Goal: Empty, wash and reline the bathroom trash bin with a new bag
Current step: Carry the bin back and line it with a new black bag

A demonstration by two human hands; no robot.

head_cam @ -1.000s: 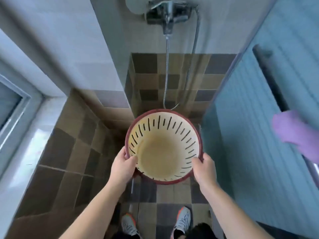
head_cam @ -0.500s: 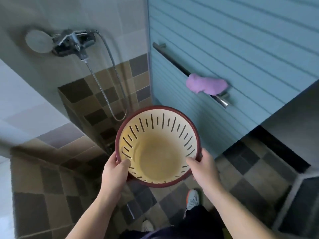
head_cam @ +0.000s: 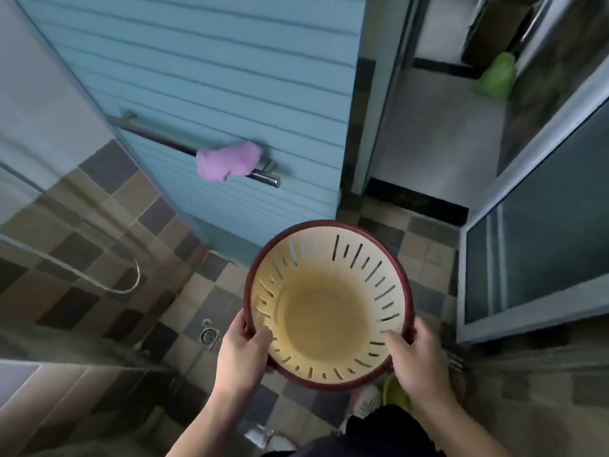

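Observation:
A round cream trash bin (head_cam: 326, 311) with a dark red rim and slotted sides is held upright above the checkered floor, with nothing inside it. My left hand (head_cam: 242, 352) grips the rim on its left, thumb inside the bin. My right hand (head_cam: 413, 356) grips the rim on its right in the same way.
A blue door (head_cam: 211, 77) with a metal bar (head_cam: 158, 140) carrying a purple cloth (head_cam: 227, 161) stands ahead. A floor drain (head_cam: 208, 334) and shower hose (head_cam: 99, 278) lie left. A doorway with a green bag (head_cam: 496, 77) opens at upper right, a glass panel (head_cam: 540, 252) on the right.
The view has swung right, from the shower tap and corner toward the blue door and doorway. Both hands keep the same hold on the bin's rim.

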